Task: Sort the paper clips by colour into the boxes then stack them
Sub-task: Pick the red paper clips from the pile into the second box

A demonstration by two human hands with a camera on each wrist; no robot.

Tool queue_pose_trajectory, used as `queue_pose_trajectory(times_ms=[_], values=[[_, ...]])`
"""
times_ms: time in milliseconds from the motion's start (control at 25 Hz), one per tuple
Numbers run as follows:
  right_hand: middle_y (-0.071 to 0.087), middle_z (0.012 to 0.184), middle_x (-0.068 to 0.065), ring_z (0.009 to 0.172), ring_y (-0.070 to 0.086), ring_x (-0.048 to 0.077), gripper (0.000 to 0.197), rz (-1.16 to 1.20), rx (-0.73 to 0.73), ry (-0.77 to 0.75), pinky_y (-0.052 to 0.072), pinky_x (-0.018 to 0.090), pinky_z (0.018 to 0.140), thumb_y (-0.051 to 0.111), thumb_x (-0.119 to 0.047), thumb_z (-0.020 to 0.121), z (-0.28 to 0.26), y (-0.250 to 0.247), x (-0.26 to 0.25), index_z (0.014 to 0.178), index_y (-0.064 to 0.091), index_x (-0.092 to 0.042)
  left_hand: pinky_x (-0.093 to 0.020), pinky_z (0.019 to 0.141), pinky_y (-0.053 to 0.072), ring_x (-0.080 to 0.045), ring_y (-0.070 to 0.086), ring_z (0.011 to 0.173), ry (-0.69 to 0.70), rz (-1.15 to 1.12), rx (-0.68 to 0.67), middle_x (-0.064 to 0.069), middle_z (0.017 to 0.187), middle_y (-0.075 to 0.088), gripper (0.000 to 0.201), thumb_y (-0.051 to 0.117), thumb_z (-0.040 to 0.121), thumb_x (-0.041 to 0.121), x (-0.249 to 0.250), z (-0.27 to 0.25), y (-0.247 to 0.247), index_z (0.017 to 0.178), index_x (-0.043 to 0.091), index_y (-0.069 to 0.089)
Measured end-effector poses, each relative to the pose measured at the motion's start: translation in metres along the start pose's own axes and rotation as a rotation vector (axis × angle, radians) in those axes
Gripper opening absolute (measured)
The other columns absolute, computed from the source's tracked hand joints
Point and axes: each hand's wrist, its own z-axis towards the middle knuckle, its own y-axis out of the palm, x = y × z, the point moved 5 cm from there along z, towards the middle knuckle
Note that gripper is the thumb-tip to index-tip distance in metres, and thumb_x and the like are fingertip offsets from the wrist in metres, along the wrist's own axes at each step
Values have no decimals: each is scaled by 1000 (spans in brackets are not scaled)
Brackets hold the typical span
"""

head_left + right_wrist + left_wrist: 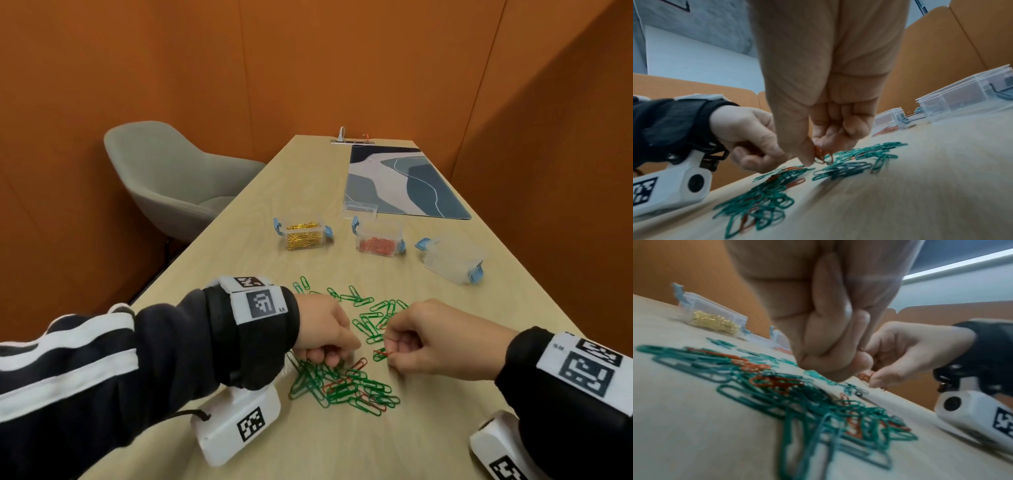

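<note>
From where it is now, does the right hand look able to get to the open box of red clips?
Probably yes: bare table lies between the right hand and the red-clip box, which has no lid on; only loose green clips lie nearby.

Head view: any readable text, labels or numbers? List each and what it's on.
"L5": on the left wristband, beside its square marker.
"5R" or similar: on the right wristband, too small and skewed to be sure.
The square coded markers on both bands and the wrist cameras are patterns, not text.
The boxes show no labels.
</note>
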Motion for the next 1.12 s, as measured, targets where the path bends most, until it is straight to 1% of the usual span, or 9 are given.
queue_pose_trajectory(times_ms=[120,200,320,400,520,600,680,1040,1120], values=[[52,58,-11,51,49,-3,23,24,-27,11,38,9,54,62,-19,82,0,3,1,62,54,-27,-11,35,31,-1,38,33,34,112,-67,9,44,50,15,57,90,19,4,-1,8,90,14,71],[54,60,-10,52,49,-2,18,34,-28,21,40,9,55,62,-18,82,0,3,1,66,57,-26,-11,38,33,-1,39,34,44,144,28,10,43,50,16,56,90,21,5,3,2,89,16,72],[53,61,-11,52,47,-1,16,31,16,42,39,8,55,60,-18,82,-1,-1,5,68,57,-25,-12,35,30,-1,36,33,1,14,114,7,53,49,21,49,93,16,6,6,-11,79,18,65],[52,61,-11,51,46,-1,19,34,34,55,39,8,55,60,-18,83,0,-3,7,66,55,-25,-13,35,29,-2,35,33,-23,-35,195,4,58,46,22,47,94,13,8,6,-18,87,12,67],[55,64,-10,53,47,0,17,41,45,75,41,8,56,61,-19,84,2,-3,8,69,56,-25,-19,54,37,-7,48,56,62,202,342,2,70,59,22,58,89,24,21,11,-18,97,10,72],[56,64,-10,53,48,0,15,37,52,80,40,8,56,61,-19,84,2,-4,9,70,57,-24,-24,66,41,-16,59,78,81,374,348,-3,92,70,26,66,84,31,28,18,-13,98,11,72],[55,64,-9,53,47,1,15,33,61,87,40,8,55,61,-18,84,1,-4,9,71,57,-24,-28,70,45,-22,64,87,81,463,320,-7,99,71,30,70,80,33,32,26,-10,98,9,73],[59,67,-8,56,49,3,11,47,91,156,42,10,56,61,-19,84,-9,-12,26,74,62,-21,-23,60,40,-11,53,75,137,516,250,-4,95,71,25,73,77,30,32,21,-4,97,16,75],[59,69,-9,57,49,3,9,44,111,151,42,10,57,61,-20,85,-9,-15,25,76,63,-20,-25,59,39,-14,51,73,89,563,205,-5,84,66,21,68,81,32,27,21,1,90,14,73]])
